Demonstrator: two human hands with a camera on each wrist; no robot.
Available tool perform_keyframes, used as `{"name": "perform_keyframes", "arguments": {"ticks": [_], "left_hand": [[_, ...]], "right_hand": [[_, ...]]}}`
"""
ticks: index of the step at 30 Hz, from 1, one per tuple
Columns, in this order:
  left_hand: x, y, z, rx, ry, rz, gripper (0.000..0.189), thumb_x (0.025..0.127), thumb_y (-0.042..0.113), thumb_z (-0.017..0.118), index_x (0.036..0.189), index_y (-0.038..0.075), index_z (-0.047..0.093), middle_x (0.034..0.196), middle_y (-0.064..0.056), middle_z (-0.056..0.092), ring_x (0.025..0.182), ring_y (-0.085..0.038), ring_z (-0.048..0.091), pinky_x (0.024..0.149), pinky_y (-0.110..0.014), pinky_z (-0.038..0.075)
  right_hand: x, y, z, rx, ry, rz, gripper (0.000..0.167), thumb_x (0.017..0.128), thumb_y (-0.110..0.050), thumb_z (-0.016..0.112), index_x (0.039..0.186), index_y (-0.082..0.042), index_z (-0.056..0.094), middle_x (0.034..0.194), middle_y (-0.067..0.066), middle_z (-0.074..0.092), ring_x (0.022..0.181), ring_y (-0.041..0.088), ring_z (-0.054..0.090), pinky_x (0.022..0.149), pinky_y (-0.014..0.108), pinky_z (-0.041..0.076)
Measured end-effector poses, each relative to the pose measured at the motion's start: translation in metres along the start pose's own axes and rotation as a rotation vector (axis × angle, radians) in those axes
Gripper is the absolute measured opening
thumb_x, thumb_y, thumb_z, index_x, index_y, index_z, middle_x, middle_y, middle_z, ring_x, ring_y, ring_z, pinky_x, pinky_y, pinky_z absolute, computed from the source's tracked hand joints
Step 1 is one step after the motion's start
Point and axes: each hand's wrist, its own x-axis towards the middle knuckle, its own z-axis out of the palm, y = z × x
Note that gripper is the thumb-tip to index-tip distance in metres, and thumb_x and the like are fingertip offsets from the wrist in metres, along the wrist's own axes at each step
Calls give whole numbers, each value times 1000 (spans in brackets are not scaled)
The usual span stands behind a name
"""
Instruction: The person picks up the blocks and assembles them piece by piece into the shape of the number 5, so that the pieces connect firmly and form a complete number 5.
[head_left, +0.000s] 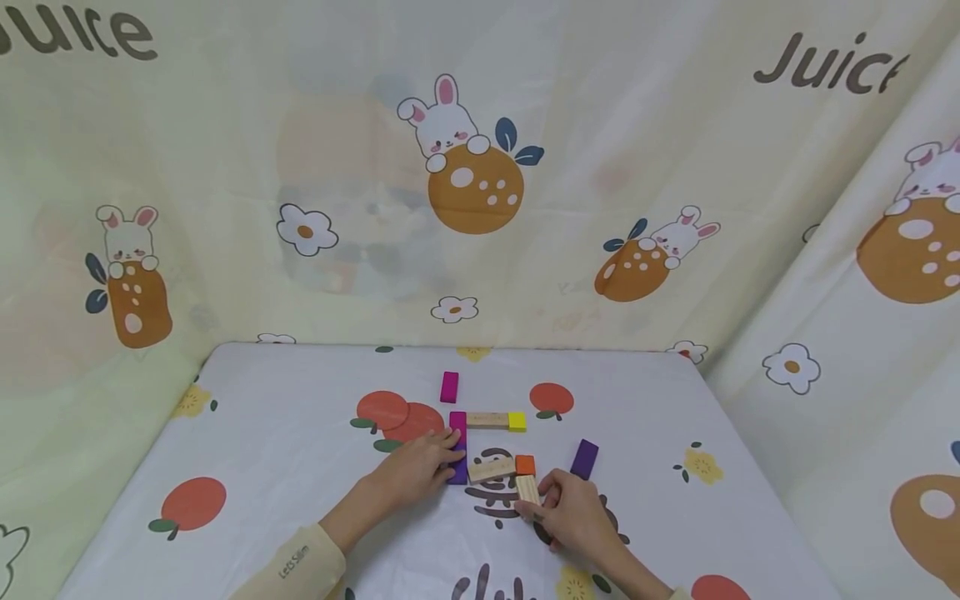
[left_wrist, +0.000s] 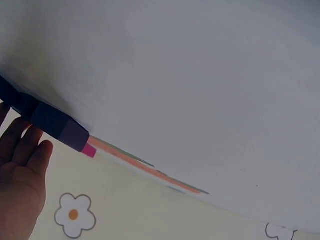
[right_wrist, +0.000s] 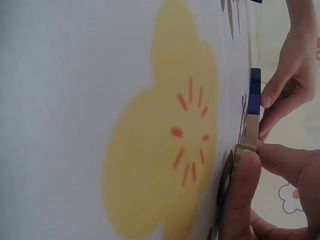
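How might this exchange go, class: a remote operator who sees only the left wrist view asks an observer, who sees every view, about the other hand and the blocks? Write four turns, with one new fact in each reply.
Operator: My left wrist view shows the left hand at a row of dark blocks. What is the other hand doing?
Observer: The right hand pinches a pale wooden block between thumb and finger.
Operator: I can't see that side at all. Does any block there lie apart from the others?
Observer: Yes, the head view shows a purple block lying alone, just beyond the right hand.
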Motion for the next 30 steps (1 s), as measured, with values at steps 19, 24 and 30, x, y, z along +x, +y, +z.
{"name": "perform_keyframes", "arguments": {"ticks": [19,24,30], "left_hand": [[0,-1,0,-12,2,11,36,100,13,72,135,6,72,158,-19,56,150,-40,50,118,-56,48],[2,-3,2,-3,-4,-1,36,101,14,72,136,7,72,158,-18,56,150,-41,50,118,-56,48],[2,-3,3,-4,-8,-8,36,101,15,71,136,8,72,159,-18,55,151,-41,50,119,-57,47]], "right_hand": [[-4,-3,1,11,31,-23,37,83,-33,92,97,-9,67,72,0,58,43,11,57,43,19,39],[-4,-3,0,8,18,17,40,82,-36,92,98,-9,68,75,0,59,44,11,59,44,20,42],[-1,-1,-16,24,29,35,48,80,-43,92,102,-7,70,78,2,63,50,14,59,48,25,48]]}}
